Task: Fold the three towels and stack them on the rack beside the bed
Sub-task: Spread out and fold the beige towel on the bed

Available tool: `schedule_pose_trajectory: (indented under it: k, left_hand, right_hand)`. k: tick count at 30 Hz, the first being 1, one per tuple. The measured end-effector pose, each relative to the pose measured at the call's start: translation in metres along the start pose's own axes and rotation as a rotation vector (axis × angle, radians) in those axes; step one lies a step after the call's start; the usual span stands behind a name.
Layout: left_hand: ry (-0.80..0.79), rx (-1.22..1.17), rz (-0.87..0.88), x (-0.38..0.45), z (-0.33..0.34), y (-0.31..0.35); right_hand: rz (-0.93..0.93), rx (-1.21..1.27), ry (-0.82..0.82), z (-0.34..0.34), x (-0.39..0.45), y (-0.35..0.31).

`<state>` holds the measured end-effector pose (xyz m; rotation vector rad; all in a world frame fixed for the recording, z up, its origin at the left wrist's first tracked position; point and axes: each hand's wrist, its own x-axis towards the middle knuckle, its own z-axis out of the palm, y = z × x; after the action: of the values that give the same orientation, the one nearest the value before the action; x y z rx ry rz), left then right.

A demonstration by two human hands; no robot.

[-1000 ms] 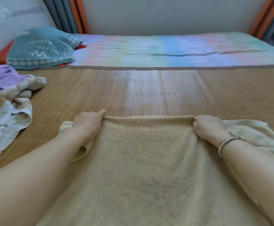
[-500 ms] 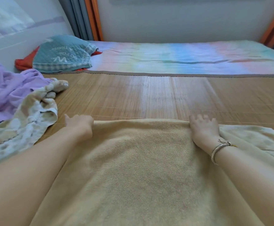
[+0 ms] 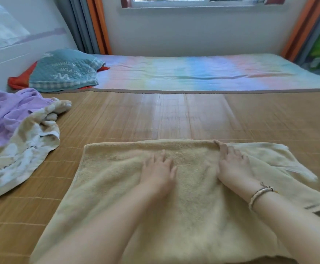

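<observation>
Tan towel [image 3: 184,216] lies under your flat left hand [image 3: 158,171] and, it seems, flat right hand [image 3: 231,165], so press out bumps before folding again.

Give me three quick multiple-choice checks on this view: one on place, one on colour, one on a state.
1. Where does the crumpled towel pile lie relative to the tan towel?
A. to its left
B. on top of it
C. to its right

2. What colour is the towel at the back of the pile?
A. green
B. purple
C. black

3. How does the left hand lie?
A. flat on the tan towel
B. raised above it
C. gripping the pillow

Key: 1 A, the pile lies left of the tan towel. 2 B, the purple towel shows. 3 A, the left hand rests fingers spread on it.
</observation>
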<state>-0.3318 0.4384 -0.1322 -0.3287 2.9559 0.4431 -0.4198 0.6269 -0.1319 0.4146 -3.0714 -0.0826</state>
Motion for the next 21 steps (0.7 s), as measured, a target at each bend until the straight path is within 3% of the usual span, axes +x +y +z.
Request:
schedule_pose_trajectory:
  k: [5,8,12,15,17,21]
  left_hand:
    - [-0.127,0.006,0.109,-0.004,0.037,0.095]
    - [-0.153,0.111,0.163,0.001,0.052,0.115]
    - [-0.163,0.172,0.119,0.006,0.056,0.120]
    - [-0.061,0.210,0.109,0.015,0.046,0.133]
    - [0.014,0.180,0.101,0.025,0.040,0.142]
    - [-0.005,0.080,0.183,0.054,0.045,0.160]
  right_hand:
    - [-0.008,0.186,-0.152,-0.015,-0.070,0.054]
    - [-0.044,0.193,-0.236,-0.020,-0.100,0.086]
    - [-0.006,0.351,0.028,-0.031,-0.106,0.120]
    - [0.104,0.465,0.210,-0.040,-0.084,0.139]
    - [0.160,0.592,0.279,-0.042,-0.060,0.152]
    - [0.217,0.711,0.319,-0.036,0.000,0.179]
